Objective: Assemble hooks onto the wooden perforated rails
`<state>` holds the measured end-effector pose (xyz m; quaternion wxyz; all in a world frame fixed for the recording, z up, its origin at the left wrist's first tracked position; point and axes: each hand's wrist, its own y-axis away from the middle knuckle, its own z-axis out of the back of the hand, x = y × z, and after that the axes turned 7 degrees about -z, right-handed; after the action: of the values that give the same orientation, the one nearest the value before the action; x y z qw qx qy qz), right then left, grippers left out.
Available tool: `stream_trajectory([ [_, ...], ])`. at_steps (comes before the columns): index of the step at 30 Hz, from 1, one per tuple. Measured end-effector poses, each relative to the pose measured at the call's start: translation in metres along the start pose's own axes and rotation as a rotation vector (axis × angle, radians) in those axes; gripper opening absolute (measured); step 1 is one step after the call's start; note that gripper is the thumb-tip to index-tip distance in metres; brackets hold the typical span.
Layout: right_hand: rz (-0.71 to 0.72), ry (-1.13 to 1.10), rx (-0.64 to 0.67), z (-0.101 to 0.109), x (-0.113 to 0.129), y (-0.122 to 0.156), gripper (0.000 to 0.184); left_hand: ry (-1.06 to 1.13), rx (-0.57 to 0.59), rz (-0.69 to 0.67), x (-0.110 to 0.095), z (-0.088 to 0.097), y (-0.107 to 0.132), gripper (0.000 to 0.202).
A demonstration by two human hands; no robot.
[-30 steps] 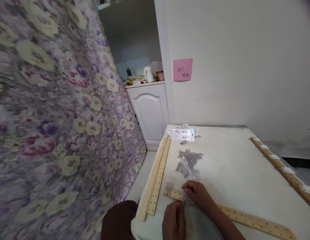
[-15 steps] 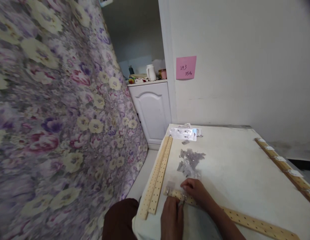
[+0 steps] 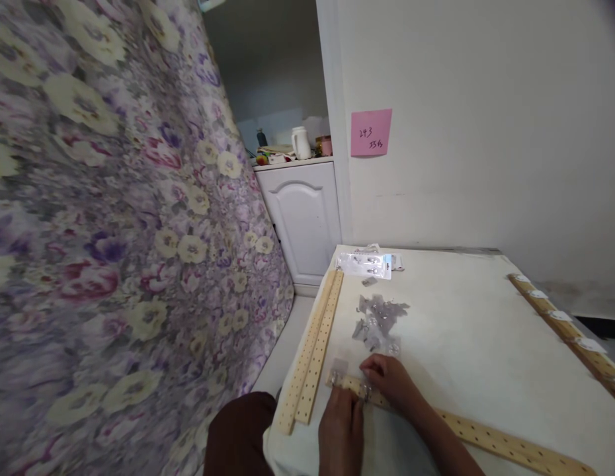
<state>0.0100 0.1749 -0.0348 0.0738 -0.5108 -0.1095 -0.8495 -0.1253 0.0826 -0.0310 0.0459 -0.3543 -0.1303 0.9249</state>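
A long pale wooden strip with rows of holes [image 3: 516, 443] lies across the near side of the table, running under both my hands. My left hand [image 3: 341, 423] rests at its near edge, fingers bent and pressed together. Just beyond its fingertips, a clear plastic piece with small metal parts [image 3: 338, 367] sits at the strip's left end. My right hand [image 3: 389, 378] is over the strip, thumb and fingertips pinched beside another small shiny metal piece [image 3: 366, 391]. What either hand grips is too small to make out.
Beyond my hands lies a pile of small clear bags with metal parts [image 3: 379, 320]. Farther back is a blister pack [image 3: 364, 265]. Two holed wooden strips [image 3: 317, 350] line the left edge. A strip bearing white round pieces [image 3: 559, 316] lies along the right.
The view has shifted slightly. My hands keep nearly the same place at the strip, with only slight finger movement.
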Motion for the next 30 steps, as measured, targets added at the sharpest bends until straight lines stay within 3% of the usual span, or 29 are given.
stream_trajectory([
  [12, -0.003, 0.050, -0.009, 0.0009, -0.0055, 0.0030, 0.025, -0.057, 0.023, -0.012, -0.0006, -0.0027, 0.0006, 0.023],
  [30, -0.014, 0.067, -0.003, 0.0011, -0.0058, 0.0019, 0.029, 0.005, -0.040, -0.029, -0.0036, 0.0000, 0.0052, 0.016],
])
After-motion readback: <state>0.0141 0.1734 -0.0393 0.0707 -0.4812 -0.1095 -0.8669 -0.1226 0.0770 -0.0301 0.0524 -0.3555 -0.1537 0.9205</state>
